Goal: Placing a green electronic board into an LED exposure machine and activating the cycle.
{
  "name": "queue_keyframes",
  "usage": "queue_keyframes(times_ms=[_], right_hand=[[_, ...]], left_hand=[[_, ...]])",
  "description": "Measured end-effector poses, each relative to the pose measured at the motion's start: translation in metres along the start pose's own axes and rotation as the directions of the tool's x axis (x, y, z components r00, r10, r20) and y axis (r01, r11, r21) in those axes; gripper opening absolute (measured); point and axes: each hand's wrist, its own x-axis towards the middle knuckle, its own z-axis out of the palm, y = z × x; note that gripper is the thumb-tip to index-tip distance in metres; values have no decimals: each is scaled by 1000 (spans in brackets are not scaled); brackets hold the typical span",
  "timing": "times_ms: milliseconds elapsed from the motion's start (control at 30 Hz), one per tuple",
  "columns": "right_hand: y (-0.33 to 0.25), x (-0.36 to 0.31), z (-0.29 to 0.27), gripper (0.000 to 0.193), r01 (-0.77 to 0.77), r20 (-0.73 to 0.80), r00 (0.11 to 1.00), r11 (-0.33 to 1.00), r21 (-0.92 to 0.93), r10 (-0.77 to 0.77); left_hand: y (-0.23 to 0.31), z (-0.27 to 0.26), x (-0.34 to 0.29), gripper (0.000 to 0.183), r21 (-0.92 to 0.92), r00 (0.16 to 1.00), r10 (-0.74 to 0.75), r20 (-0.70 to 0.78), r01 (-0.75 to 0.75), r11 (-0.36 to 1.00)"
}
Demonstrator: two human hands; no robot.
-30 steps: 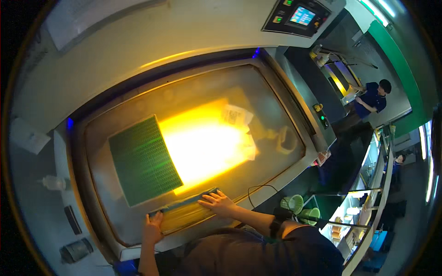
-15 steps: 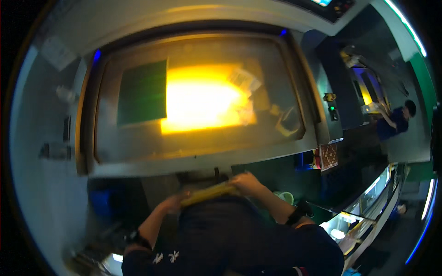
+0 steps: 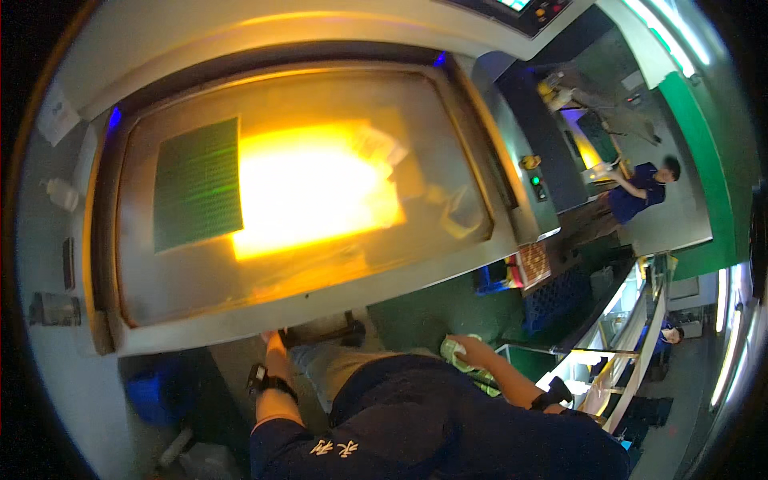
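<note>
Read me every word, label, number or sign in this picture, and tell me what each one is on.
Navy shirt: white characters on the chest, which I won't copy out.
Pale slip on the glowing table: any print is lost in glare.
Screen: cut off, too small to read.
Paper sheet at left: too blurred.

Place: factory workshop | indicated by: yellow-lit machine bed (image 3: 384,293), control panel (image 3: 534,18) | second lit station (image 3: 590,149) attended by co-worker (image 3: 638,194)

Navy shirt (image 3: 456,424), black wrist straps (image 3: 270,383)
</note>
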Motion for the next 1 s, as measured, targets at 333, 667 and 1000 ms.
queue_keyframes(times_ms=[333,667,1000], right_hand=[[74,39,7,38,-292,-321,886,940,175,335],[124,126,-239,41,-243,-790,497,932,270,359],[177,176,-327,104,-618,-738,386,749,238,553]], left_hand=[[31,-44,-35,55,236,963,233,-134,-198,952],[82,-147,-84,48,-99,935,-91,344,133,986],[158,-143,-113,82,214,926,-376,13,365,906]])
